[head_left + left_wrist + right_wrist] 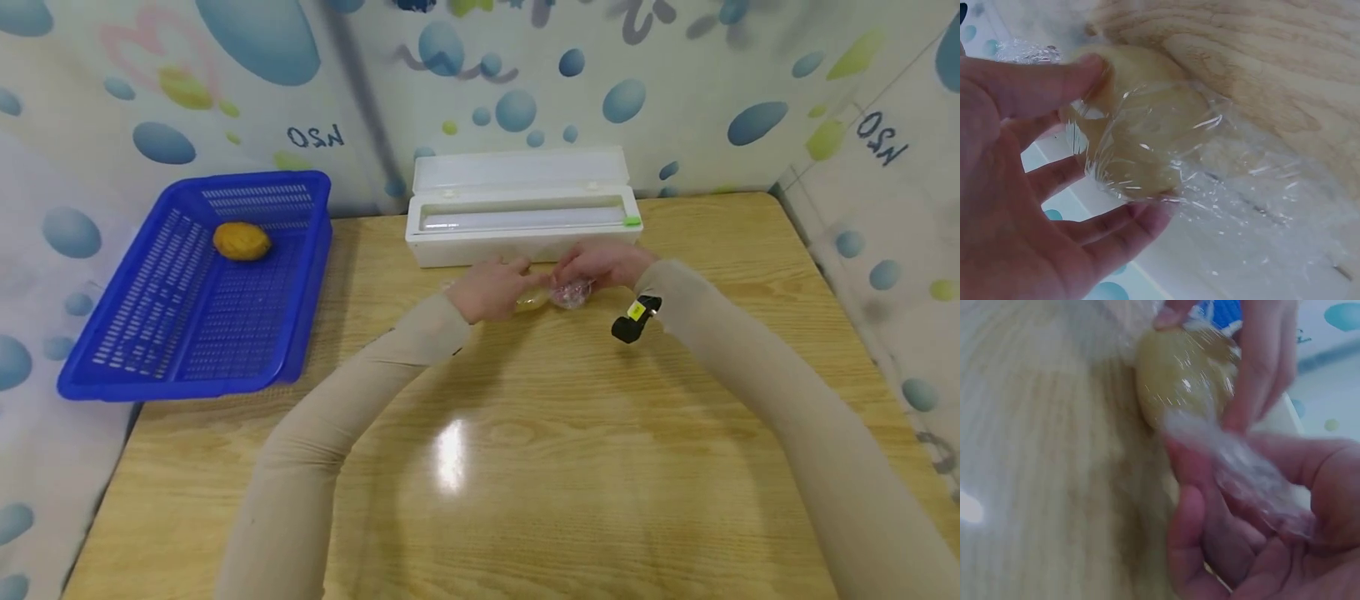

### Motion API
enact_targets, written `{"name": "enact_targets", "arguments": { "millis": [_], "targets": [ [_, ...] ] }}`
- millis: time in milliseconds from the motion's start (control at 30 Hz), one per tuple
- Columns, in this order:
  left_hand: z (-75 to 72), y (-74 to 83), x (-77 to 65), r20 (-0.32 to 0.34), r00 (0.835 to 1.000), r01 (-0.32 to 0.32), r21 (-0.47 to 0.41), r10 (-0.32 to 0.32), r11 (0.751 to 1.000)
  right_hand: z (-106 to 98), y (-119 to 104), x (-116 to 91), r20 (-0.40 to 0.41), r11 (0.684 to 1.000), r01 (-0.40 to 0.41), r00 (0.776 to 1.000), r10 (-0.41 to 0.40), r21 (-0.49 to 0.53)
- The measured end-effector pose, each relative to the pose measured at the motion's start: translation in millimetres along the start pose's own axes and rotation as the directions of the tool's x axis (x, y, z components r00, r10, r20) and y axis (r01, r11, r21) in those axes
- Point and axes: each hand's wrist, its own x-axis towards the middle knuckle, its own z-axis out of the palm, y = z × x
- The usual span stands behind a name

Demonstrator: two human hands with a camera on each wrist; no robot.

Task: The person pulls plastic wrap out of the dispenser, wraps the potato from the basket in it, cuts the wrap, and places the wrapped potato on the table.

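Observation:
A pale yellow, potato-shaped piece of produce (532, 300) lies in clear plastic wrap (572, 293) on the table, just in front of the white box. My left hand (491, 289) holds it; in the left wrist view the thumb presses its upper side and fingertips support it from below. Loose wrap (1272, 206) trails off beyond it there. On the other side, my right hand (603, 263) grips a gathered, twisted end of the film (1247, 469), close beside the produce (1175, 375). Part of the left hand shows above it in the right wrist view.
Behind the hands stands a long white box (525, 248), lid raised, with a roll of film (525, 219) inside and a green tab at its right. On the left, a blue basket (300, 333) holds one yellow-orange fruit (242, 241). Patterned walls border the wooden table (570, 467).

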Motion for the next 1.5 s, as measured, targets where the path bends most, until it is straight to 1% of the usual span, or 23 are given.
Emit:
{"name": "enact_targets", "arguments": {
  "millis": [100, 200, 267, 467, 567, 600, 633, 700, 767, 833, 867, 900, 967, 1000, 1067, 1100, 1133, 1200, 1267, 1367, 1500],
  "targets": [
    [-1.0, 0.7, 1.5, 0.016, 1.000, 0.012, 0.008, -0.013, 1.000, 5, 2, 1, -0.043, 0.999, 0.036, 0.998, -0.036, 0.000],
    [-1.8, 1.1, 2.2, 0.023, 1.000, 0.017, 0.012, -0.018, 1.000, 9, 3, 1, -0.073, 0.997, 0.057, 0.996, -0.053, 0.059],
    [-1.6, 1.0, 2.3, 0.024, 1.000, 0.012, 0.018, -0.012, 1.000, 11, 5, 1, -0.091, 0.995, 0.063, 0.994, -0.056, 0.081],
    [0.0, -0.5, 1.3, 0.025, 1.000, -0.015, 0.042, 0.014, 0.999, 14, 7, 3, -0.116, 0.983, 0.019, 0.993, 0.003, 0.183],
    [2.0, -2.3, 1.2, 0.020, 1.000, -0.016, 0.029, 0.015, 0.999, 15, 6, 5, -0.119, 0.982, -0.017, 0.992, 0.040, 0.186],
    [2.7, -3.0, 1.1, 0.020, 1.000, -0.013, 0.019, 0.013, 1.000, 15, 5, 5, -0.120, 0.985, -0.031, 0.991, 0.052, 0.167],
    [3.4, -3.6, 1.0, 0.018, 1.000, -0.010, 0.009, 0.010, 1.000, 15, 5, 5, -0.116, 0.989, -0.040, 0.992, 0.056, 0.141],
    [4.6, -4.7, 0.6, 0.010, 1.000, -0.005, -0.005, 0.005, 1.000, 15, 2, 6, -0.067, 0.990, -0.055, 0.996, 0.064, 0.127],
    [5.3, -5.5, 0.0, -0.001, 1.000, -0.005, -0.001, 0.005, 1.000, 14, 0, 6, -0.013, 0.990, -0.068, 0.997, 0.070, 0.126],
    [5.5, -5.8, -0.7, -0.014, 1.000, -0.010, 0.018, 0.010, 1.000, 13, -2, 6, 0.042, 0.985, -0.076, 0.997, 0.070, 0.157],
    [5.6, -5.8, -1.0, -0.019, 1.000, -0.012, 0.022, 0.013, 1.000, 13, -3, 6, 0.050, 0.981, -0.080, 0.996, 0.072, 0.178],
    [5.7, -5.6, -1.2, -0.025, 1.000, -0.015, 0.027, 0.016, 1.000, 12, -3, 6, 0.037, 0.981, -0.075, 0.997, 0.069, 0.180],
    [5.7, -4.6, -1.6, -0.033, 0.999, -0.019, 0.034, 0.021, 0.999, 12, -4, 4, -0.008, 0.992, -0.027, 1.000, 0.028, 0.120],
    [5.5, -3.8, -1.8, -0.037, 0.999, -0.022, 0.039, 0.023, 0.999, 12, -4, 3, -0.044, 0.997, 0.001, 0.999, 0.003, 0.072],
    [5.5, -2.1, -2.0, -0.040, 0.999, -0.021, 0.050, 0.023, 0.999, 14, -6, 2, -0.105, 0.998, 0.044, 0.993, -0.049, -0.052],
    [5.3, -1.2, -2.0, -0.041, 0.999, -0.017, 0.061, 0.020, 0.998, 15, -7, 2, -0.119, 0.992, 0.062, 0.990, -0.076, -0.113],
    [5.1, -0.4, -2.0, -0.040, 0.999, -0.013, 0.070, 0.015, 0.997, 16, -8, 1, -0.136, 0.982, 0.071, 0.986, -0.095, -0.177],
    [4.7, 0.9, -2.2, -0.040, 0.999, -0.002, 0.082, 0.005, 0.997, 19, -12, 1, -0.161, 0.962, 0.071, 0.980, -0.117, -0.265],
    [4.1, 1.7, -2.4, -0.048, 0.999, 0.004, 0.094, 0.000, 0.996, 22, -16, 1, -0.175, 0.942, 0.064, 0.976, -0.127, -0.331],
    [4.4, 2.0, -3.3, -0.076, 0.997, 0.002, 0.101, 0.006, 0.995, 26, -22, 0, -0.201, 0.905, 0.052, 0.968, -0.150, -0.421],
    [5.7, 1.9, -3.2, -0.092, 0.996, 0.003, 0.085, 0.005, 0.996, 30, -27, -1, -0.225, 0.866, 0.034, 0.960, -0.168, -0.499]
  ]
}}
